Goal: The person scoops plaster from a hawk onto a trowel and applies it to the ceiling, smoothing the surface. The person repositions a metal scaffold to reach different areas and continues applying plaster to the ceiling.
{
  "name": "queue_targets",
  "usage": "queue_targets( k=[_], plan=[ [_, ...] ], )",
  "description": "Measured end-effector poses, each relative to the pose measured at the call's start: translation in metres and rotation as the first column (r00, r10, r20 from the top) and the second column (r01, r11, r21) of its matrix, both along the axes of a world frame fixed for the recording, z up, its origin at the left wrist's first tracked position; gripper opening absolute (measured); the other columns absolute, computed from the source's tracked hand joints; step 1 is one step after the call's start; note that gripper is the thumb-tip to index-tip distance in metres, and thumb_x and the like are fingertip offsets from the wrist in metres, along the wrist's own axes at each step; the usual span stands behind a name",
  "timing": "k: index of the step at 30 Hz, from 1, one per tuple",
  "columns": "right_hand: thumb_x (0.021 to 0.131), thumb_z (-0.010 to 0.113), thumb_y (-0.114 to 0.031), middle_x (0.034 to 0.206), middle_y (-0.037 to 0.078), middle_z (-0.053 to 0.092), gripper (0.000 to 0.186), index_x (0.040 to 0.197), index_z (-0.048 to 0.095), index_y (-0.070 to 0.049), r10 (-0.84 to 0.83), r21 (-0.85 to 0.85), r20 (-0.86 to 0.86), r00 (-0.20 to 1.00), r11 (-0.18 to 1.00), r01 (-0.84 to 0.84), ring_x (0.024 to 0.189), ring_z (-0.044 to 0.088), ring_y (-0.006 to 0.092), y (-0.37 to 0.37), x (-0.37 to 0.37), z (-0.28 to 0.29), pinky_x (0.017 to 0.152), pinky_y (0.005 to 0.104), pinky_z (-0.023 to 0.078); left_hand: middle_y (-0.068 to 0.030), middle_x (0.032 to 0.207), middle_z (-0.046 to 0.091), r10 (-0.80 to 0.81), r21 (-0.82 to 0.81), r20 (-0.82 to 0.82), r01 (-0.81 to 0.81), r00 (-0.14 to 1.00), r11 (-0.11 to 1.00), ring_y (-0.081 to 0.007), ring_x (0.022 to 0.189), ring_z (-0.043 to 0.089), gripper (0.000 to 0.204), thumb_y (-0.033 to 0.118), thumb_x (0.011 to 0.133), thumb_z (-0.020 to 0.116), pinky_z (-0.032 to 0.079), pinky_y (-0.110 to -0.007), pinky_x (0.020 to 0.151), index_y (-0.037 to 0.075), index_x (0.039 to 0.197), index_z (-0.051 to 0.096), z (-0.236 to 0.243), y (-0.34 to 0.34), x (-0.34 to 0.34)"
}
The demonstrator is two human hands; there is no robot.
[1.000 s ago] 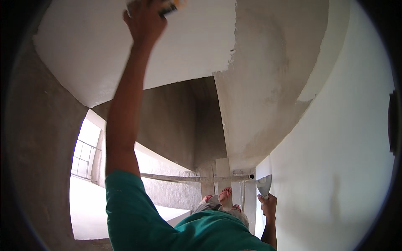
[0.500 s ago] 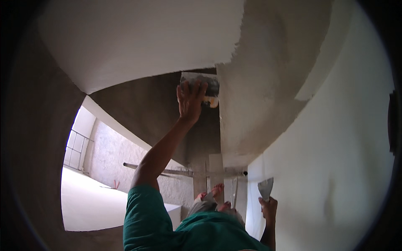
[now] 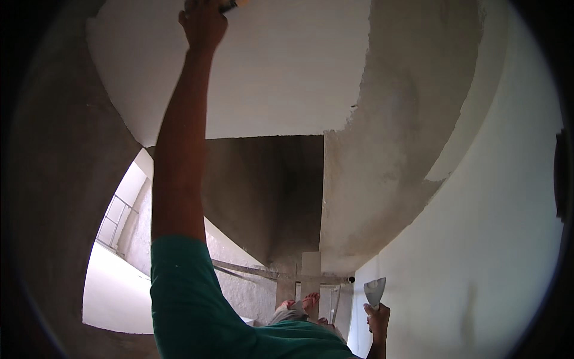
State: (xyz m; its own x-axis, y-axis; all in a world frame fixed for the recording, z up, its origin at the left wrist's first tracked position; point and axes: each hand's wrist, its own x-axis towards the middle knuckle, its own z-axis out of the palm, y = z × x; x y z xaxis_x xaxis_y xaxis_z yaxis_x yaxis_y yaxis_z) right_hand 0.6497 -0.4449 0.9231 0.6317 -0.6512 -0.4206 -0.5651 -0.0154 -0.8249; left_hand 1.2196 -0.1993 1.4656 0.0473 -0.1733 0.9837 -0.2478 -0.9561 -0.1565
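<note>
My left arm is stretched far up, and my left hand (image 3: pixel 205 25) is closed near the top edge of the view. Its fingers are partly cut off there. It grips a wide plastering trowel, of which only a dark and orange bit (image 3: pixel 229 6) shows beside the hand, over the smooth white plastered surface (image 3: pixel 281 66). Low on the right, my right hand (image 3: pixel 378 317) is closed round the handle of a putty knife (image 3: pixel 375 291). Its grey flared blade points upward, in front of the pale wall.
Bare grey-brown plaster (image 3: pixel 406 119) borders the white area on the right. Below lies a dark recessed surface (image 3: pixel 263 191). A pale wall (image 3: pixel 478 239) runs down the right side. My bare feet (image 3: pixel 310 301) stand on narrow planks (image 3: pixel 310 263) beside a horizontal pole (image 3: pixel 245 270). A bright opening with a metal grille (image 3: pixel 113 218) is at left.
My left hand with the trowel has moved up and left, from the dark surface's upper edge to the white surface. The right hand keeps its putty knife, now slightly lower in view.
</note>
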Motion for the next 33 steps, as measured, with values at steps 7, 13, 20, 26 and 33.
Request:
queue_targets(
  k=[7, 13, 20, 26, 33],
  plan=[
    [0.081, 0.075, -0.02, 0.053, 0.003, 0.054, 0.026, 0.077, 0.064, 0.002, -0.017, 0.026, 0.017, 1.0, 1.0, 0.016, 0.04, 0.049, 0.0133, 0.0, -0.003, -0.001, 0.04, 0.0323, 0.04, -0.0115, 0.153, 0.039, -0.002, 0.008, -0.326, 0.005, 0.945, 1.0, -0.037, 0.139, 0.035, 0.067, -0.005, 0.087, 0.055, 0.027, -0.06, 0.113, 0.015, 0.149, 0.038, -0.026, 0.004, -0.014],
    [0.085, 0.071, -0.019, 0.051, 0.001, 0.049, 0.023, 0.077, 0.062, 0.001, 0.024, -0.001, -0.04, 0.999, 1.0, -0.024, 0.037, 0.045, 0.0097, 0.001, 0.005, 0.011, 0.034, 0.0287, 0.032, -0.0049, 0.144, 0.049, -0.062, 0.065, -0.203, 0.077, 0.977, 0.995, -0.0408, 0.129, 0.042, 0.071, 0.003, 0.077, 0.063, 0.033, -0.065, 0.104, 0.028, 0.143, 0.048, -0.18, -0.023, -0.029],
    [0.081, 0.076, -0.022, 0.053, 0.004, 0.054, 0.027, 0.078, 0.064, 0.002, 0.005, 0.026, -0.061, 0.998, 1.0, -0.003, 0.041, 0.05, 0.0137, -0.003, -0.006, 0.01, 0.042, 0.0328, 0.04, -0.008, 0.15, 0.039, -0.14, 0.068, -0.638, 0.237, 0.757, 0.969, -0.0438, 0.139, 0.031, 0.071, -0.001, 0.08, 0.057, 0.02, -0.064, 0.113, 0.025, 0.145, 0.045, -0.376, -0.039, -0.093],
    [0.076, 0.077, -0.025, 0.057, 0.014, 0.061, 0.031, 0.074, 0.066, 0.004, -0.01, -0.069, -0.159, 0.987, 0.998, -0.001, 0.049, 0.058, 0.0212, -0.001, -0.01, 0.0, 0.052, 0.0395, 0.046, -0.0081, 0.142, 0.052, -0.358, -0.219, -0.839, 0.349, 0.409, 0.911, -0.0391, 0.129, 0.045, 0.064, 0.005, 0.081, 0.056, 0.029, -0.06, 0.109, 0.02, 0.143, 0.048, -0.575, 0.027, -0.184],
    [0.079, 0.077, -0.02, 0.051, 0.003, 0.052, 0.024, 0.074, 0.063, -0.001, -0.016, -0.008, -0.004, 1.0, 1.0, 0.016, 0.038, 0.049, 0.0119, 0.011, -0.021, 0.024, 0.036, 0.0308, 0.036, -0.0188, 0.106, 0.068, 0.093, 0.116, -0.779, 0.004, -0.619, 0.993, -0.038, 0.104, 0.063, 0.032, 0.018, 0.075, 0.071, 0.051, -0.05, 0.085, 0.01, 0.106, 0.067, -0.776, 0.256, -0.402]
  ],
)
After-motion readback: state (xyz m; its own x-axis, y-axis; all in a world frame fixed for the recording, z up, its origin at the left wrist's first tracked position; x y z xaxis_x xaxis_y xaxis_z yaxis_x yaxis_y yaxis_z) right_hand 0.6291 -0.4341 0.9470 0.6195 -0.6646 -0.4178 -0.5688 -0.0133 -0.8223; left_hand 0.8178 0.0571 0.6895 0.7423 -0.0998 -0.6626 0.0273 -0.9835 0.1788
